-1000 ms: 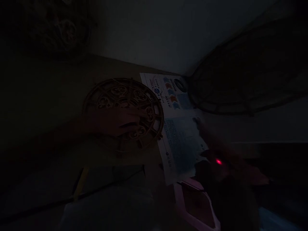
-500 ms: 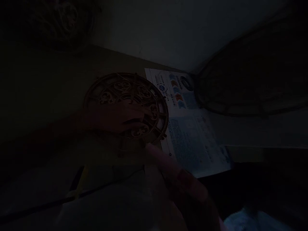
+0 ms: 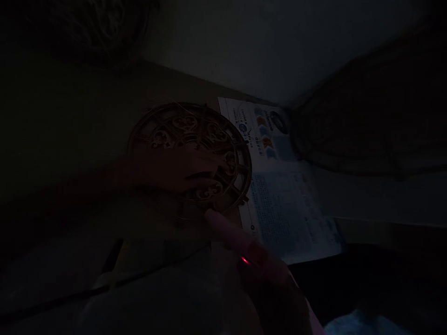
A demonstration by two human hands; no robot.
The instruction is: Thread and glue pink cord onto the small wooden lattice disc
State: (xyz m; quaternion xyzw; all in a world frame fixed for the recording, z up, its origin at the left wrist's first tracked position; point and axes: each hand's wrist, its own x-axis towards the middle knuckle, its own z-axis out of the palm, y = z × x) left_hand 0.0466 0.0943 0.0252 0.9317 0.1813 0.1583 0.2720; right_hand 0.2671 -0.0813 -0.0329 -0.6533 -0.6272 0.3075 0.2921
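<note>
In the dim head view, a round openwork brown frame with curled ornaments lies on the table, overlapping a printed sheet. My left hand rests flat across it, fingers stretched toward its right side. My right hand is closed around a pink pen-like tool, whose tip is at the frame's lower edge. A small red light glows on the tool. Darkness hides most of the right fingers.
The printed sheet lies to the right of the frame. Another ornate round piece is at the upper left. A large dark round frame stands at the right. Something clear with a dark strip is at the lower left.
The tool's tip has shifted slightly left along the frame's lower edge, and a red light now shows on it. The surroundings appear shifted slightly right, and the picture is darker.
</note>
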